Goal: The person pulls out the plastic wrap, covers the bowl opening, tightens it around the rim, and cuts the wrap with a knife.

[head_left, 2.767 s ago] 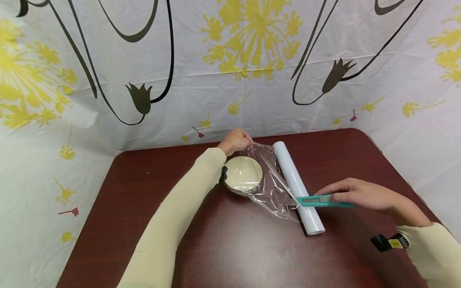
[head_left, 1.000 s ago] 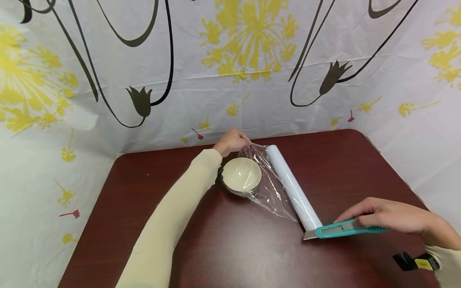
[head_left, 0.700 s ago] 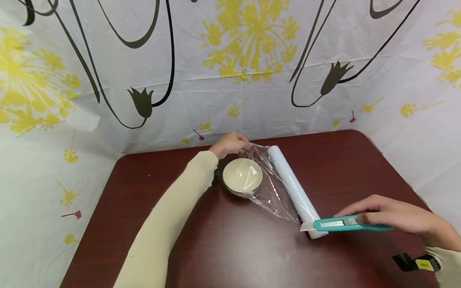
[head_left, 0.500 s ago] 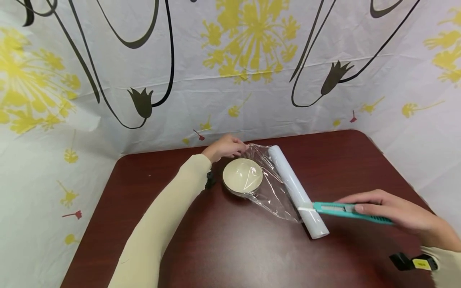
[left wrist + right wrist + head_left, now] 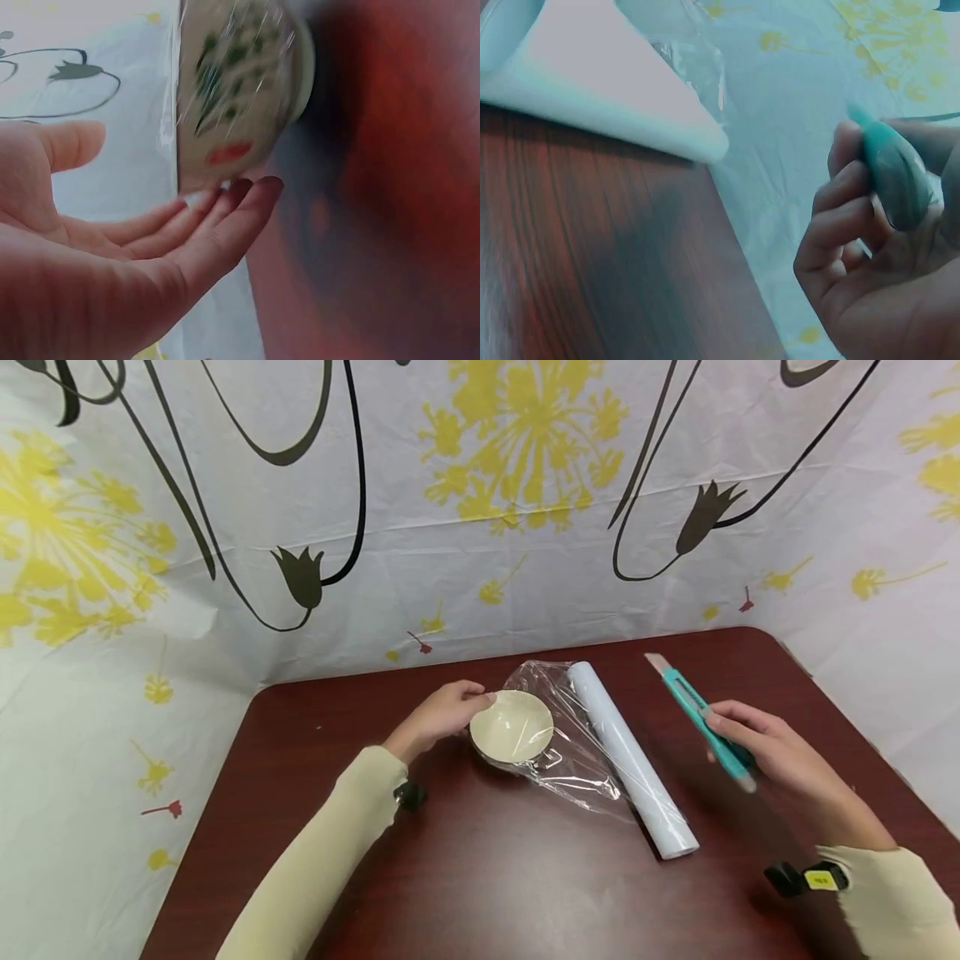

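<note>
My left hand (image 5: 441,714) is at the left rim of a cream bowl (image 5: 512,727), its fingers loosely extended and holding nothing. In the left wrist view the fingers (image 5: 217,232) lie right by the bowl's side, which has green leaves and a red mark. Clear plastic wrap (image 5: 577,777) covers the bowl and stretches right to a white roll of wrap (image 5: 630,760). Right of the roll, my right hand (image 5: 783,756) grips a teal utility knife (image 5: 693,706) above the table, its blade out and pointing up and away. The right wrist view shows fingers curled round the knife's handle (image 5: 900,180).
A dark red wooden table (image 5: 480,877) holds everything. Behind and beside it hangs a white sheet (image 5: 390,560) printed with yellow flowers and dark stems. The roll lies diagonally, its near end toward the front right.
My left hand has let go of the wrap's far edge and come down to the bowl's left rim. My right hand has lifted the knife off the roll and turned its blade away.
</note>
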`<state>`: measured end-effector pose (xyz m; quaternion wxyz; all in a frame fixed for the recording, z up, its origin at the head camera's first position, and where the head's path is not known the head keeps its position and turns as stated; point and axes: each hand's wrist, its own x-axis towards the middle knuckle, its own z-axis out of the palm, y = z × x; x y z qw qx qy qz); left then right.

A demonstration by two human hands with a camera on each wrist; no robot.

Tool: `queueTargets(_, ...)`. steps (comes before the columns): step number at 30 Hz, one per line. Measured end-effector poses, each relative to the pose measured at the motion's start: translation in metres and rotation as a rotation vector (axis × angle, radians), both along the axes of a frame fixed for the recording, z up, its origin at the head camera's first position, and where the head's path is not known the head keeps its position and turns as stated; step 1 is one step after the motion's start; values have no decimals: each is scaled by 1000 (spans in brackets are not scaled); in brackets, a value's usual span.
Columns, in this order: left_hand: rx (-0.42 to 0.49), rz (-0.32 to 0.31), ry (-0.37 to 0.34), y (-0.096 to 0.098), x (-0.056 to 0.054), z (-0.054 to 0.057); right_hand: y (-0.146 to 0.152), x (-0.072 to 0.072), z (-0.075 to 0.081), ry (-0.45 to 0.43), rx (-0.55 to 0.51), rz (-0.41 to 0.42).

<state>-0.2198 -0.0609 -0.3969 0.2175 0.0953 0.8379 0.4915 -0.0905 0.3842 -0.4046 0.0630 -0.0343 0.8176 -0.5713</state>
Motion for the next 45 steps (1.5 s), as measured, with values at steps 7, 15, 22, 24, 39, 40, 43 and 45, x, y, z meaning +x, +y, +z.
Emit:
queueTargets(7,142,123,-80,-4,25,-27,-19,-26,-5,-116,-7,-89)
queueTargets(15,260,190,-85,-2,36,-38,-29,-54,-13,-149,107,-204)
queueTargets(22,315,217,-89,2,43,-41,-35,-67,-24,-108,162,-283)
queueTargets(24,337,236,-86,3,44,-42,-37,-69,-25,-93,164,-292)
queueTargets(39,409,285,-95,8,51,-43,-43,-72,-22,-129,92,-192)
queueTargets(40,414,283,-97,8,52,-43,-42,-72,-21,-132,96,-191)
queueTargets(43,422,281,-101,8,53,-43,-39,-71,-20,-145,143,-202)
queueTargets(45,427,278,-97,7,53,-43,-37,-71,-20,-152,193,-214)
